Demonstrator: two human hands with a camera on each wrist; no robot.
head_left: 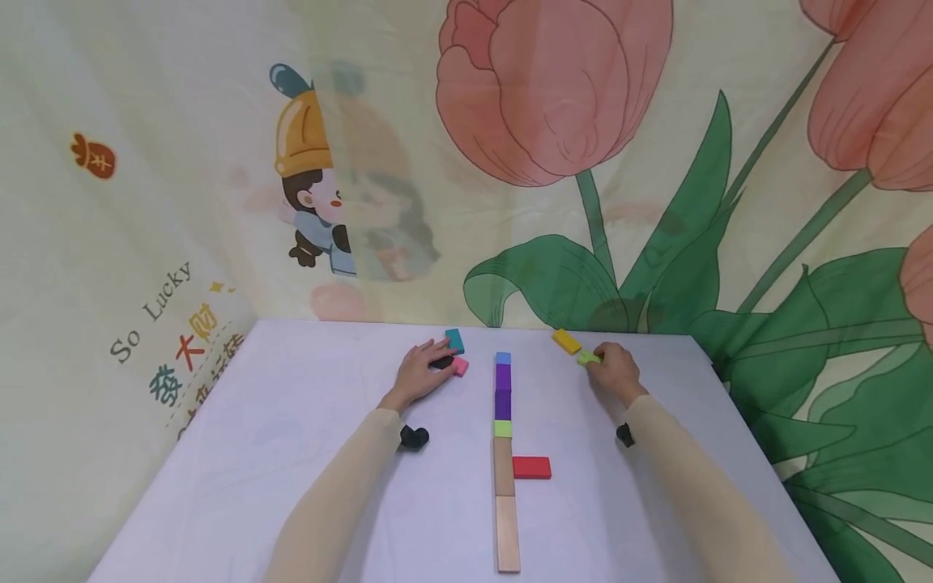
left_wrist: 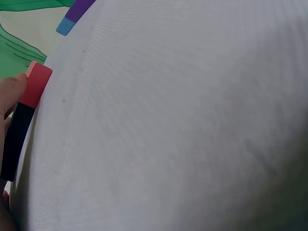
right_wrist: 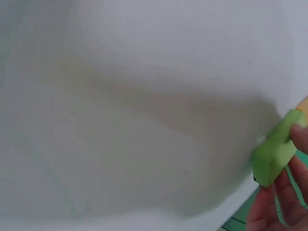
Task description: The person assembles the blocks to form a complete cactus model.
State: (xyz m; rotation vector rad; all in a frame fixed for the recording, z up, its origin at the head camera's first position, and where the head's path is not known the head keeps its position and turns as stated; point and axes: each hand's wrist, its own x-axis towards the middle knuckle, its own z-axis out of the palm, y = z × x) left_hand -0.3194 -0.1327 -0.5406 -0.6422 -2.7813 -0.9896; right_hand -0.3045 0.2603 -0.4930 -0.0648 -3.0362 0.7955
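In the head view, the left hand [head_left: 417, 374] is at the back left of the white table, around a black block [left_wrist: 18, 139]. Its thumb touches a pink block [left_wrist: 37, 84] that meets the black block's end. Its fingers reach a teal block [head_left: 455, 341] just behind; part of the black block is hidden under them. At the back right, the right hand [head_left: 616, 374] pinches a light green block [right_wrist: 276, 147] between thumb and fingers. One end of this block is close to a yellow block [head_left: 566, 341]; whether they touch I cannot tell.
Between the arms a straight row runs front to back: wooden blocks [head_left: 504, 465], a lime block [head_left: 503, 428], purple blocks [head_left: 503, 393] and a blue block [head_left: 503, 357]. A red block [head_left: 532, 467] juts right from the row. Behind the table hangs a tulip-printed cloth [head_left: 554, 89].
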